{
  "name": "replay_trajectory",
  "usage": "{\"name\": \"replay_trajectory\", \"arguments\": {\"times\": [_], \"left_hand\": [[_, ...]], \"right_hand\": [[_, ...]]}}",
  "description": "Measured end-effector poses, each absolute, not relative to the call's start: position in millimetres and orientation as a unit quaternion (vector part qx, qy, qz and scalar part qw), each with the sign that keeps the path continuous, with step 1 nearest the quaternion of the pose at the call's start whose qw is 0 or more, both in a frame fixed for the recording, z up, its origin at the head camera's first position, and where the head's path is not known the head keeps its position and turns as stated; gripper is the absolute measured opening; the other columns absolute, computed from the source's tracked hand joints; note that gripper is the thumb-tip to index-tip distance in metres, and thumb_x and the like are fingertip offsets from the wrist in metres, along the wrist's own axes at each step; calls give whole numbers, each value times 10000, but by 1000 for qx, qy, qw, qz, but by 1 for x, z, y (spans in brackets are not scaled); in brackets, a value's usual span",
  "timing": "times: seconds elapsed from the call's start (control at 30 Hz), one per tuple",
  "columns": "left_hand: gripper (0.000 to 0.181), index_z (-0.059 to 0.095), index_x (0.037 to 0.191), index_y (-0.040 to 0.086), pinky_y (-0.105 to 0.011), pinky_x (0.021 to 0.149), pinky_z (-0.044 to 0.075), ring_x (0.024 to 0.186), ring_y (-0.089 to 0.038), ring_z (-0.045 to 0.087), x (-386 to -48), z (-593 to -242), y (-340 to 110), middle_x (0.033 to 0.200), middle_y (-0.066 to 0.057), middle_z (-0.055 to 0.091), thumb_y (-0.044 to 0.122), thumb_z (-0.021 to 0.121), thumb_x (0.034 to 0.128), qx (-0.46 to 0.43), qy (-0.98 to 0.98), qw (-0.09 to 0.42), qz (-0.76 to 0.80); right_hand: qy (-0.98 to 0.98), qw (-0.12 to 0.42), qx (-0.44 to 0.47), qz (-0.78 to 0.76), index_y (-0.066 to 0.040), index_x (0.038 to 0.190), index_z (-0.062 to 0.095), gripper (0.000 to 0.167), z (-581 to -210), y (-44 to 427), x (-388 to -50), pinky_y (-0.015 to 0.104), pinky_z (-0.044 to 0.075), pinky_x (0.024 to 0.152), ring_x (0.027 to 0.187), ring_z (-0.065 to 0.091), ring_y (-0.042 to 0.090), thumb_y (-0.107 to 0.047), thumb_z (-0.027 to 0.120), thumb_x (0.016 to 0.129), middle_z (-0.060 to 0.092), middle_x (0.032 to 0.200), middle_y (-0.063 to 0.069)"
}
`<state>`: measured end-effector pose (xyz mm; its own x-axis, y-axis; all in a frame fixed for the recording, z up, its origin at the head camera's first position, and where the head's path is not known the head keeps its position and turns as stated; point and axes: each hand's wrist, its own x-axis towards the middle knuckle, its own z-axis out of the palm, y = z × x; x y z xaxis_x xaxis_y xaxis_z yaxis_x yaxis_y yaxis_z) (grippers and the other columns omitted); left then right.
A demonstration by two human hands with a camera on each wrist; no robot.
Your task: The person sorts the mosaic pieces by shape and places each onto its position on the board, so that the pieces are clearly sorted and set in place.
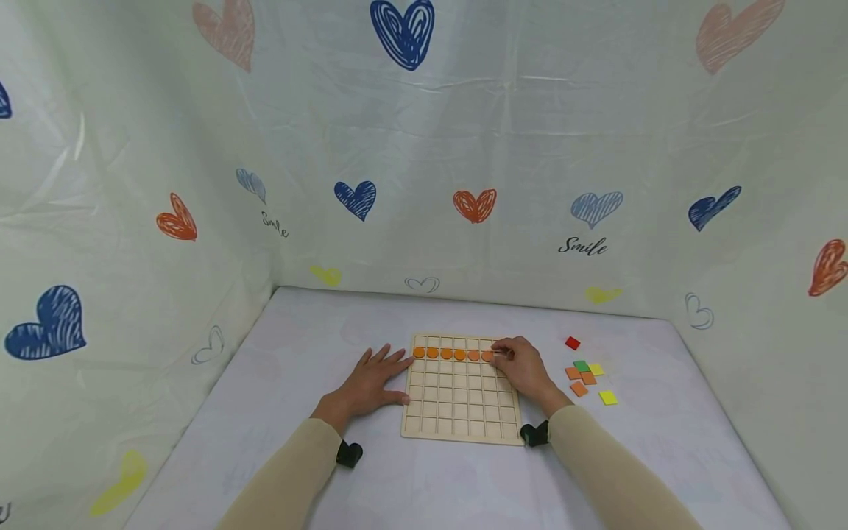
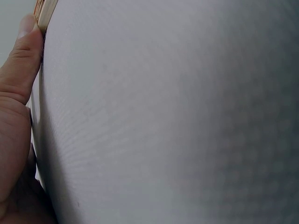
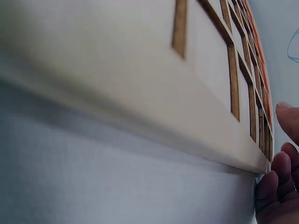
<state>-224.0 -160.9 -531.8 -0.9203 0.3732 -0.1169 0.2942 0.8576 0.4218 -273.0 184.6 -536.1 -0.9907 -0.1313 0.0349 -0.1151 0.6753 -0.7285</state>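
Observation:
A pale wooden grid board (image 1: 461, 403) lies flat on the table. Along its second row from the far side runs a line of orange pieces (image 1: 447, 354). My left hand (image 1: 371, 384) rests spread on the table at the board's left side, its thumb (image 2: 29, 44) touching the board's edge. Over the right end of the orange row is my right hand (image 1: 526, 368), fingers bent and fingertips at the last visible piece. Its curled fingers (image 3: 280, 172) show beside the board in the right wrist view. Whether they pinch a piece is hidden.
Right of the board lie loose square tiles: a red tile (image 1: 573, 343), a green tile (image 1: 581, 366), yellow tiles (image 1: 608, 397) and orange tiles (image 1: 579, 389). A white curtain (image 1: 411, 132) with printed hearts hangs behind the table (image 1: 265, 383) and at both sides.

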Motion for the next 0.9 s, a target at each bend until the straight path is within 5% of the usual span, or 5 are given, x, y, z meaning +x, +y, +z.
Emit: {"name": "replay_trajectory", "arguments": {"times": [0.9], "left_hand": [[861, 460, 1615, 268, -581, 1343, 63, 1641, -335, 172, -224, -531, -161, 1716, -18, 364, 583, 781, 880, 176, 958, 97, 205]], "right_hand": [[920, 19, -28, -392, -93, 1306, 703, 306, -525, 209, -261, 335, 520, 849, 1057, 561, 253, -204, 687, 1022, 622, 1269, 117]]}}
